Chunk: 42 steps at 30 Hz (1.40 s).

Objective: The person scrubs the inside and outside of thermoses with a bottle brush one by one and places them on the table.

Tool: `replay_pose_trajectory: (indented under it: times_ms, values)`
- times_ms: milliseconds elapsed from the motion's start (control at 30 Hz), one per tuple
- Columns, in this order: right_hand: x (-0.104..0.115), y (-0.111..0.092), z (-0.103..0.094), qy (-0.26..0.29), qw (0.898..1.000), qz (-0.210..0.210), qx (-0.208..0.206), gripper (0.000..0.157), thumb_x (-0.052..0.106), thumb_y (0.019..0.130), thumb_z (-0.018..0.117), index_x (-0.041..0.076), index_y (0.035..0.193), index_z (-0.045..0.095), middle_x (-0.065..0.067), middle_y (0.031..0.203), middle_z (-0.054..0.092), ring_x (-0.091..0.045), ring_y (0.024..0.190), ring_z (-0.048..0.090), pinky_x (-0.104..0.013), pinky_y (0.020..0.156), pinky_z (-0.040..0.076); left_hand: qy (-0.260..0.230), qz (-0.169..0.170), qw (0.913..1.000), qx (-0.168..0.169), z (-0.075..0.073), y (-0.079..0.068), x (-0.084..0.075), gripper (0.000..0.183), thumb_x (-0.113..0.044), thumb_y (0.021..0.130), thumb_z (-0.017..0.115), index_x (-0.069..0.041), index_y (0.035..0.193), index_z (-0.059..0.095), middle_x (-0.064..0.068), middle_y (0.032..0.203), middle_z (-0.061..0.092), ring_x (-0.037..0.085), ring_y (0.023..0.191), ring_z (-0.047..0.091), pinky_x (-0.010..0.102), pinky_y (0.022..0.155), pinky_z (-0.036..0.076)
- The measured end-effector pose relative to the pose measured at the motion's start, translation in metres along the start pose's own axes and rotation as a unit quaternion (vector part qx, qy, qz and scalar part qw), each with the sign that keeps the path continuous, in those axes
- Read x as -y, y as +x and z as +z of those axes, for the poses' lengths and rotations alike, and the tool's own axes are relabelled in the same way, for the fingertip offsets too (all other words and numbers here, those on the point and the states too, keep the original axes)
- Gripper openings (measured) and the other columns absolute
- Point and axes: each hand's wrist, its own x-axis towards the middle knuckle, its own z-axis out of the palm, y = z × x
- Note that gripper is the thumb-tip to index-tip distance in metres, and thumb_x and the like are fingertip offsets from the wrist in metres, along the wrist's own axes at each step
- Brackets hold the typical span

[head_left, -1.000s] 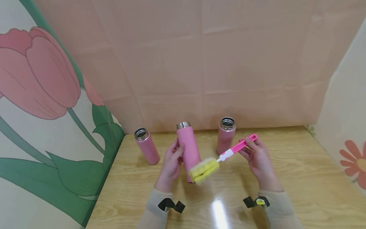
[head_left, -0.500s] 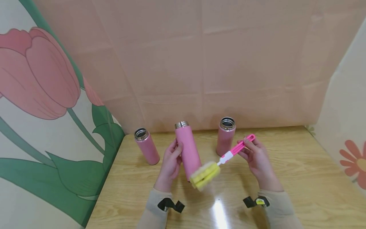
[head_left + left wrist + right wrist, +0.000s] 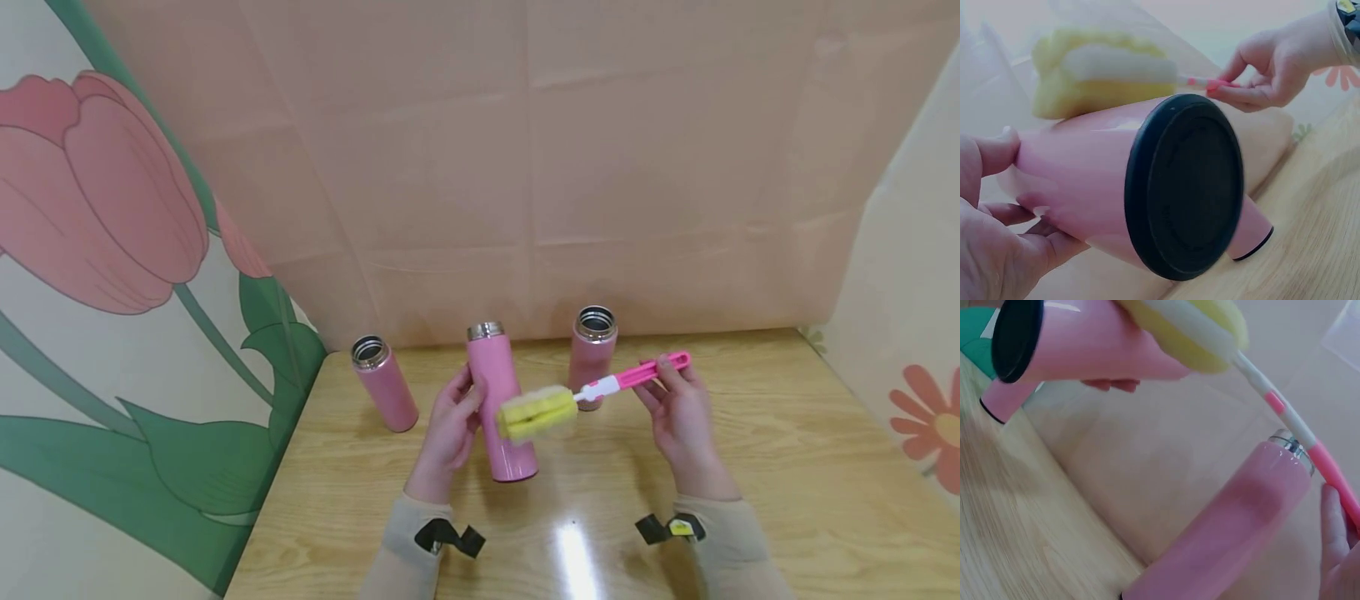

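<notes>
My left hand (image 3: 447, 425) grips a pink bottle (image 3: 492, 367) with a bare metal neck, held up off the table and tilted. Its dark base (image 3: 1194, 187) faces the left wrist camera. My right hand (image 3: 681, 412) pinches the pink handle (image 3: 651, 371) of a bottle brush. The brush's yellow sponge head (image 3: 536, 414) lies across the outside of the held bottle in the head view, against or just in front of its side. In the left wrist view the sponge is blurred along the bottle's upper side.
A second pink bottle (image 3: 386, 385) without a lid stands on the wooden table (image 3: 322, 500) at left. Another open pink bottle (image 3: 592, 350) stands behind the brush, near the right hand. A pinkish cloth (image 3: 450, 167) hangs along the table's back edge.
The brush head dipped to the bottle's lower end, then rose to its middle, while the handle shifted right. The held bottle tilted slightly, so its lower end now shows. The standing bottles stayed put.
</notes>
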Motion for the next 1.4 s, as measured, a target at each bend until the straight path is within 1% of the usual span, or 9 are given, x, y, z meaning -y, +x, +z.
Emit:
replay_pose_trajectory:
  times_ms: [100, 167, 300, 467, 600, 800, 1100, 1300, 1400]
  values:
    - [0.001, 0.000, 0.000, 0.065, 0.997, -0.012, -0.030, 0.005, 0.009, 0.110, 0.059, 0.005, 0.109, 0.058, -0.010, 0.099, 0.071, -0.023, 0.086, 0.075, -0.035, 0.089, 0.063, 0.019, -0.006, 0.9998, 0.006, 0.002, 0.000, 0.001, 0.058, -0.007, 0.108, 0.060, 0.008, 0.160, 0.039, 0.020, 0.148, 0.055, 0.020, 0.117, 0.064, 0.033, 0.097, 0.057]
    - [0.001, 0.000, 0.000, 0.098, 0.994, -0.021, -0.049, 0.007, 0.010, 0.109, 0.060, 0.004, 0.111, 0.057, -0.011, 0.101, 0.069, -0.024, 0.086, 0.074, -0.036, 0.091, 0.062, 0.031, -0.010, 0.9993, 0.017, 0.004, -0.001, 0.002, 0.060, -0.005, 0.107, 0.062, 0.008, 0.160, 0.038, 0.021, 0.149, 0.054, 0.019, 0.118, 0.064, 0.033, 0.099, 0.057]
    - [0.001, 0.001, 0.000, 0.149, 0.986, -0.030, -0.065, 0.007, 0.009, 0.108, 0.060, 0.003, 0.112, 0.059, -0.014, 0.103, 0.068, -0.027, 0.087, 0.074, -0.036, 0.093, 0.061, 0.041, -0.012, 0.9985, 0.035, 0.007, -0.001, 0.006, 0.060, -0.003, 0.108, 0.060, 0.007, 0.162, 0.035, 0.026, 0.157, 0.051, 0.021, 0.130, 0.061, 0.034, 0.108, 0.053]
    - [0.001, 0.000, 0.003, 0.184, 0.981, -0.020, -0.064, 0.006, 0.008, 0.106, 0.063, 0.003, 0.109, 0.061, -0.016, 0.104, 0.070, -0.030, 0.087, 0.075, -0.037, 0.091, 0.062, 0.046, 0.001, 0.9976, 0.052, 0.007, -0.003, 0.007, 0.063, -0.005, 0.110, 0.057, 0.006, 0.165, 0.027, 0.025, 0.166, 0.040, 0.026, 0.145, 0.050, 0.033, 0.111, 0.050]
    - [0.000, -0.002, 0.006, 0.189, 0.980, -0.015, -0.060, 0.006, 0.008, 0.105, 0.064, 0.004, 0.109, 0.061, -0.015, 0.105, 0.071, -0.029, 0.088, 0.075, -0.037, 0.091, 0.062, 0.058, 0.015, 0.9962, 0.064, 0.007, -0.003, 0.007, 0.071, -0.007, 0.107, 0.063, 0.004, 0.166, 0.026, 0.024, 0.165, 0.041, 0.029, 0.145, 0.049, 0.034, 0.114, 0.047]
    - [-0.001, -0.003, 0.008, 0.191, 0.979, -0.028, -0.070, 0.005, 0.009, 0.107, 0.062, 0.005, 0.107, 0.059, -0.014, 0.105, 0.071, -0.029, 0.087, 0.076, -0.037, 0.091, 0.061, 0.096, 0.016, 0.9943, 0.043, 0.006, -0.001, 0.008, 0.079, -0.003, 0.097, 0.076, -0.002, 0.165, 0.036, 0.021, 0.156, 0.053, 0.030, 0.138, 0.055, 0.037, 0.113, 0.050]
    - [-0.001, -0.007, 0.013, 0.188, 0.973, -0.077, -0.105, 0.008, 0.010, 0.107, 0.063, 0.003, 0.106, 0.059, -0.015, 0.105, 0.069, -0.027, 0.086, 0.076, -0.037, 0.087, 0.063, 0.087, 0.009, 0.9955, 0.037, 0.009, -0.001, 0.007, 0.076, -0.001, 0.097, 0.075, -0.002, 0.164, 0.039, 0.021, 0.156, 0.053, 0.030, 0.135, 0.057, 0.037, 0.111, 0.051]
    - [-0.001, -0.008, 0.014, 0.185, 0.972, -0.089, -0.115, 0.011, 0.010, 0.106, 0.064, 0.002, 0.108, 0.057, -0.015, 0.104, 0.069, -0.027, 0.087, 0.076, -0.037, 0.086, 0.063, 0.072, 0.001, 0.9967, 0.036, 0.008, -0.001, 0.008, 0.073, -0.001, 0.097, 0.075, -0.004, 0.162, 0.043, 0.019, 0.157, 0.053, 0.025, 0.125, 0.063, 0.036, 0.103, 0.056]
    - [-0.001, -0.009, 0.015, 0.180, 0.973, -0.089, -0.112, 0.012, 0.011, 0.106, 0.065, 0.002, 0.109, 0.057, -0.015, 0.104, 0.069, -0.027, 0.088, 0.076, -0.037, 0.086, 0.063, 0.066, -0.003, 0.9972, 0.036, 0.008, -0.002, 0.007, 0.073, -0.002, 0.097, 0.076, -0.003, 0.162, 0.043, 0.019, 0.157, 0.054, 0.023, 0.125, 0.063, 0.035, 0.103, 0.057]
